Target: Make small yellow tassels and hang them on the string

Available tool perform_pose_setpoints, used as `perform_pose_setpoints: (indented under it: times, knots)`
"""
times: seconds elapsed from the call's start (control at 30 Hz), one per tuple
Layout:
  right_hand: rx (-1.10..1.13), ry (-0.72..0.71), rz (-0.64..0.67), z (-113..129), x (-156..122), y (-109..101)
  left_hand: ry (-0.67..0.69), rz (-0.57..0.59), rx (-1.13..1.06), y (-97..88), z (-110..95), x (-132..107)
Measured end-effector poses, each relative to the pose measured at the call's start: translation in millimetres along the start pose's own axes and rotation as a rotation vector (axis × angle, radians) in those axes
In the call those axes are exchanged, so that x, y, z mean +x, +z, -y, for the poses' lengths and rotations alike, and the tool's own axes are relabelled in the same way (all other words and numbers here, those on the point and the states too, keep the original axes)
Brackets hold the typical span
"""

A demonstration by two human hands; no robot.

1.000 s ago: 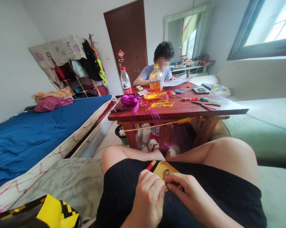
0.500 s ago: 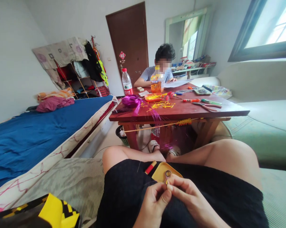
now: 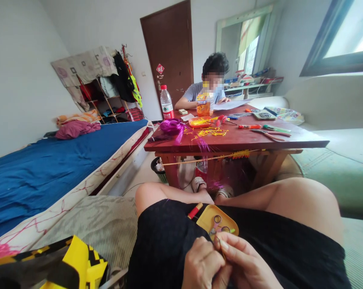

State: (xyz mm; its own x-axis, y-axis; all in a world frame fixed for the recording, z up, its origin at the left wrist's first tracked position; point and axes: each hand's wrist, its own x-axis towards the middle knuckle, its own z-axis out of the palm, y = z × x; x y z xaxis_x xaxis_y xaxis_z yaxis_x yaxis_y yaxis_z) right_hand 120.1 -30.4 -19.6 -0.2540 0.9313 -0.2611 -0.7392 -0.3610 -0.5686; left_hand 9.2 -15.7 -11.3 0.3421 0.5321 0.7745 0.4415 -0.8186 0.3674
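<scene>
The left hand (image 3: 203,267) and right hand (image 3: 244,267) sit low on the lap, touching. The left fingers are curled closed; the right fingers (image 3: 226,245) are pinched together where the two hands meet, on something too small to make out. Just beyond the fingertips a yellow tray (image 3: 230,220) lies on the black cloth of the lap, with small scissors (image 3: 217,224) in it and a red spool (image 3: 195,210) touching its left edge. A yellow-and-black bag (image 3: 79,261) lies at the near left and a bed (image 3: 49,168) stretches beyond it. Past the knees stands a red worktop (image 3: 244,140) with purple thread (image 3: 172,126), yellow scraps (image 3: 211,131) and a bottle (image 3: 166,105) on it. A person (image 3: 196,90) sits at its far side, before a brown door (image 3: 172,48).
</scene>
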Motion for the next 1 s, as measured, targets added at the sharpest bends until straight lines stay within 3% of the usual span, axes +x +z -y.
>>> perform_pose_setpoints:
  times: [0.07,0.13,0.23,0.3,0.4,0.53,0.63,0.7,0.77,1.0]
  knots:
    - [-0.082,-0.03,-0.005,2.5,0.2,0.0,-0.009,0.014,0.0,0.6,0.6,-1.4]
    - [-0.242,-0.148,-0.012,9.4,1.4,1.7,-0.1,0.123,-0.054,-1.3,2.8,0.5]
    - [-0.677,-0.461,-0.016,23.7,3.0,4.0,-0.343,0.256,-0.207,-8.2,6.2,6.2]
    - [-0.981,-0.673,-0.03,29.5,2.3,2.6,-0.524,0.258,-0.287,-14.9,4.9,8.4]
    - [-1.256,-0.9,-0.075,27.2,-0.8,-4.1,-0.727,0.307,-0.331,-28.9,-4.3,10.4]
    - [-1.54,-1.124,-0.033,20.5,-3.6,-10.5,-0.544,0.232,-0.184,-46.4,-12.1,23.6]
    - [-1.672,-1.338,-0.006,23.2,-2.8,-7.7,-0.648,0.302,-0.115,-45.4,-4.7,37.1]
    - [-1.725,-1.384,0.013,26.7,-2.4,-4.1,-0.776,0.432,-0.197,-38.7,1.4,41.8]
    - [-1.787,-1.339,0.059,29.2,-2.6,-0.6,-0.843,0.492,-0.267,-31.5,4.9,42.5]
    - [-1.918,-1.208,0.074,29.8,-3.7,7.2,-0.805,0.488,-0.256,-27.4,6.0,38.5]
